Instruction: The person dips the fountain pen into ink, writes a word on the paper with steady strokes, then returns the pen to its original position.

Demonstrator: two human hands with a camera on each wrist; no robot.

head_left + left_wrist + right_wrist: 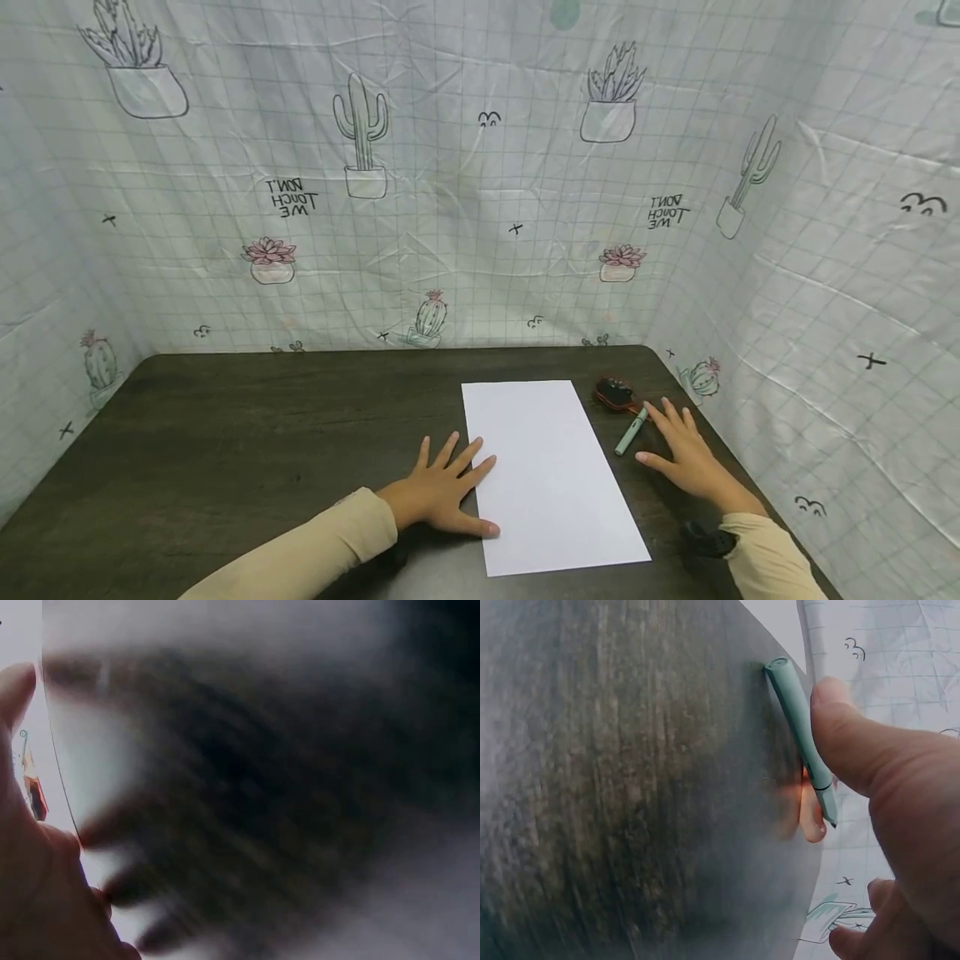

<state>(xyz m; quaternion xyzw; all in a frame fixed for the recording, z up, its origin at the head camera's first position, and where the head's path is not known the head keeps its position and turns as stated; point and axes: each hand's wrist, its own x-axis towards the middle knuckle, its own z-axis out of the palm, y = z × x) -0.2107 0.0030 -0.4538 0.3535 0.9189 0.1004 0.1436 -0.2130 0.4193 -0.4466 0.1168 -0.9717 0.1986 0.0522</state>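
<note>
A blank sheet of white paper (551, 475) lies lengthwise on the dark table. My left hand (442, 492) rests with fingers spread at its left edge, the fingertips and thumb over the paper. To the right of the sheet lies a pale green pen (632, 431), seen close up as a slim green pen (799, 724) in the right wrist view. My right hand (690, 458) is just right of it, fingers stretched out; the index fingertip is by the pen's far end, and I cannot tell if they touch. Beyond the pen lies a dark, red-rimmed object with a handle, like a hairbrush (615, 394).
The dark wood-look table (262, 433) extends to the left of the paper. A white grid cloth (450, 183) printed with cacti hangs behind the table and along both sides. The right side cloth comes close to my right hand.
</note>
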